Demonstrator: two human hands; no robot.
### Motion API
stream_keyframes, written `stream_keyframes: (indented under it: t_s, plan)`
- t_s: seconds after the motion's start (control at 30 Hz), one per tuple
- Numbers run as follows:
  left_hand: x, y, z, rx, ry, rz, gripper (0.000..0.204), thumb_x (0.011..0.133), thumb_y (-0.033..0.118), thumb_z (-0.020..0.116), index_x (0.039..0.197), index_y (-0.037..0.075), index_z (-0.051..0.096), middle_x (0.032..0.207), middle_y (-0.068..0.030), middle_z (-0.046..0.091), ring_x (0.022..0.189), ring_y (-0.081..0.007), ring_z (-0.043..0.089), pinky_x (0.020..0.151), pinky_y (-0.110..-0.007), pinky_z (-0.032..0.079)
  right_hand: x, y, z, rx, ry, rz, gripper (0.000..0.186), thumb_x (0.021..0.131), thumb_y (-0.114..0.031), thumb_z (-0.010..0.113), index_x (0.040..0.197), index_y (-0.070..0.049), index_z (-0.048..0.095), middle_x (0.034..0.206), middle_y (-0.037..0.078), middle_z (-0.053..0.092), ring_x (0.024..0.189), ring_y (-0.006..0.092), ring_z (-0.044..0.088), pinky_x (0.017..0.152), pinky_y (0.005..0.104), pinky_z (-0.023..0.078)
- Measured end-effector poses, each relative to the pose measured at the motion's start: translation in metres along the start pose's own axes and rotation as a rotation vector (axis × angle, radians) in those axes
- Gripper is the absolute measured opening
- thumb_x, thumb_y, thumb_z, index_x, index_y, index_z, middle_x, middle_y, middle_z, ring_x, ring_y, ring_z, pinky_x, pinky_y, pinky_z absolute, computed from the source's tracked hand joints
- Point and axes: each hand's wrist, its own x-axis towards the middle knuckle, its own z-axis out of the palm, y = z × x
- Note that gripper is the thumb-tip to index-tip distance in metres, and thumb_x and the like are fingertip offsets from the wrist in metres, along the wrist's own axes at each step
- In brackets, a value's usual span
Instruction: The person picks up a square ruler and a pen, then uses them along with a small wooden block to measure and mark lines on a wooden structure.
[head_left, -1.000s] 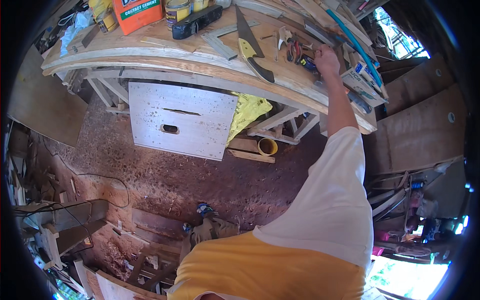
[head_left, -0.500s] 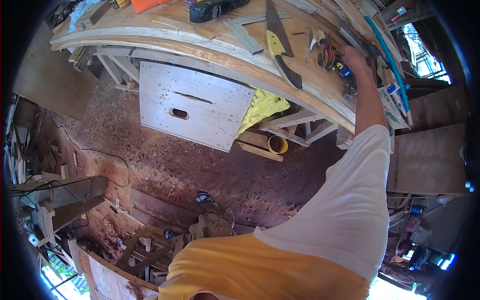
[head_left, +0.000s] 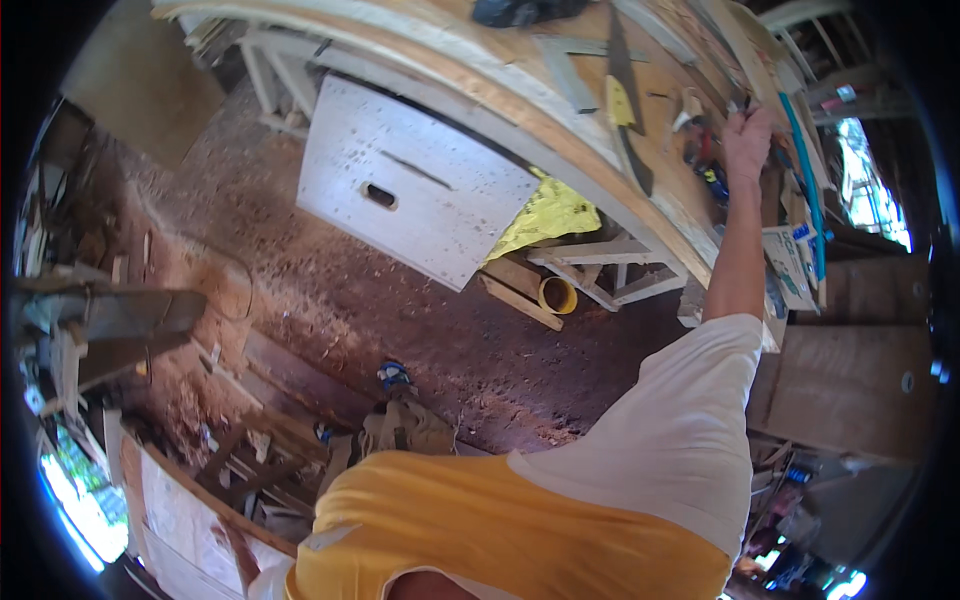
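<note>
My right hand (head_left: 746, 142) is reached out over the wooden bench (head_left: 525, 100) at the upper right, fingers closed on a small dark item I cannot make out. Beside it lie red-and-black handled pliers (head_left: 697, 145), a blue tool (head_left: 716, 182), a yellow-and-black handled handsaw (head_left: 620, 104) and a metal square (head_left: 573, 79). A length of blue pipe (head_left: 810, 185) runs just right of the hand. My left hand (head_left: 233, 550) shows partly at the lower left near a pale board (head_left: 176, 501); its fingers are too small and blurred to read.
Under the bench are a white board with slots (head_left: 408, 183), yellow sheeting (head_left: 550, 215), a yellow cylindrical container (head_left: 557, 293) and timber frames. My foot (head_left: 394, 374) is on the dirt floor (head_left: 515, 360). Plywood sheets (head_left: 840, 377) lean at the right; timber scraps (head_left: 240, 455) lie lower left.
The view has turned, so the bench sits higher and more slanted. My right hand remains among the tools, now closed on a dark item. My left hand has come into view at lower left.
</note>
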Motion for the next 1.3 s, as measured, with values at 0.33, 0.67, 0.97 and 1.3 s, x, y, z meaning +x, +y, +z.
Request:
stream_keyframes:
  t_s: [0.33,0.67,0.97,1.3]
  plan:
    - [-0.006,-0.001,0.032,-0.270,0.051,-0.067,0.084,0.099,0.075,0.024,0.165,0.025,0.014,0.171,-0.0159,0.014,0.156,-0.0392,0.013,0.123,-0.057,0.018,0.050,-0.146,0.068,0.020,-0.721,-0.344,0.085,0.100,-0.066,0.045,0.142,0.008,0.050,0.139,0.030,0.058,0.131,0.0417,0.055,0.113,0.0441,0.038]
    - [-0.042,0.019,0.013,-0.404,0.178,-0.251,0.081,0.099,0.069,0.034,0.163,0.020,0.027,0.170,-0.0183,0.015,0.156,-0.0434,0.011,0.122,-0.059,0.012,0.089,-0.138,0.132,0.600,-1.161,-0.309,0.051,0.100,-0.039,0.063,0.118,0.009,0.066,0.105,0.009,0.071,0.098,0.0177,0.063,0.093,0.0337,0.049]
    - [-0.045,0.021,0.008,-0.399,0.222,-0.218,0.079,0.099,0.067,0.039,0.162,0.019,0.030,0.169,-0.0200,0.018,0.155,-0.0450,0.013,0.121,-0.059,0.012,0.114,-0.208,0.043,0.125,-1.514,0.319,0.053,0.098,-0.043,0.064,0.111,0.008,0.067,0.101,0.009,0.069,0.091,0.0198,0.060,0.088,0.0357,0.048]
    - [-0.054,0.017,0.010,-0.365,0.213,-0.226,0.080,0.099,0.067,0.040,0.162,0.018,0.030,0.168,-0.0195,0.020,0.154,-0.0454,0.014,0.120,-0.061,0.014,0.032,-0.248,-0.028,0.536,-0.779,-0.263,0.045,0.099,-0.041,0.064,0.109,0.003,0.068,0.099,0.008,0.068,0.091,0.0184,0.058,0.088,0.0351,0.047]
